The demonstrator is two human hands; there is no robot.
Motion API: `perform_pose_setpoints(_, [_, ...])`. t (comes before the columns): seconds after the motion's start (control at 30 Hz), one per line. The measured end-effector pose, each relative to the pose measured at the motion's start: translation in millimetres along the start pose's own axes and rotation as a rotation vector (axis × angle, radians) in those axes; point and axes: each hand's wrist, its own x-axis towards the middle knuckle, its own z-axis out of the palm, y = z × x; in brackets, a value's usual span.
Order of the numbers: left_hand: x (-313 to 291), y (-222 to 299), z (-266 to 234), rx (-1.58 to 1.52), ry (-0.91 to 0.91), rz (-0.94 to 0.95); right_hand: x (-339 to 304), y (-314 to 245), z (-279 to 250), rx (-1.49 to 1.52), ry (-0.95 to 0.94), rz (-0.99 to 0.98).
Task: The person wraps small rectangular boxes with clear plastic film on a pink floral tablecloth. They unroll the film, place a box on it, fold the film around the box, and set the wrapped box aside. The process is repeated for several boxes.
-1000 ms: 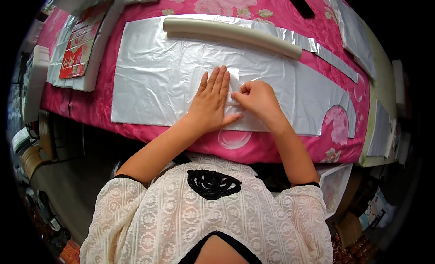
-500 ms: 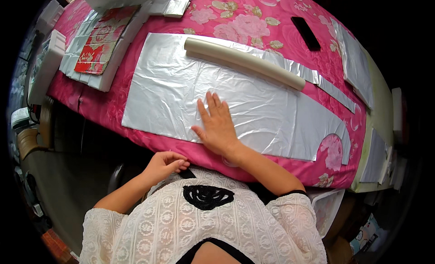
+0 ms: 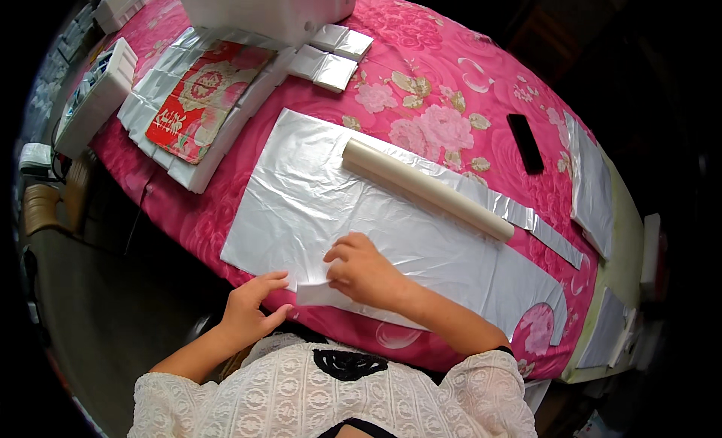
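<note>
A silver plastic bag [image 3: 301, 174] with cut-out handles at its right end lies flat on the pink cloth. Its near edge is turned up in a small pale fold beside my right hand [image 3: 365, 272]. The fingers of that hand are curled closed at this fold, gripping the bag; their tips are partly hidden. To the left, my left hand [image 3: 252, 308] is at the bag's near edge, thumb and fingers apart, holding nothing. Across the far side of the bag rests a long beige tube [image 3: 429, 190].
A pink floral tablecloth [image 3: 432, 129] covers the table. Far left are a stack of silver bags [image 3: 241, 114] under a red printed sheet [image 3: 207, 99], small folded silver packets [image 3: 331, 58] and white foam boxes [image 3: 263, 9]. A black phone [image 3: 525, 144] and another silver sheet [image 3: 590, 186] lie right.
My right hand has gone from lying flat on the bag to closing at its near edge, which is now turned up. My left hand has moved up to that edge and opened. The view has shifted.
</note>
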Motion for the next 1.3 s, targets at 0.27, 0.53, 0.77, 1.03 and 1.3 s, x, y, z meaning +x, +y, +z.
perform_pose_setpoints(0.27, [37,-1,11,-0.073,-0.102,0.118,85,188,-119,0.474,0.770,0.670])
perform_pose_setpoints(0.53, [38,-3,17,0.017,-0.098,0.150,69,155,-136,-0.203,0.392,0.853])
perform_pose_setpoints(0.77, [55,15,40,-0.001,-0.224,0.347,-105,109,-119,-0.590,0.417,0.607])
perform_pose_setpoints(1.03, [82,63,144,0.146,-0.366,0.580,-166,-12,-15,-0.189,0.447,0.632])
perform_pose_setpoints(1.3, [66,90,200,-0.051,-0.367,0.534,-350,49,-66,-0.598,0.602,0.961])
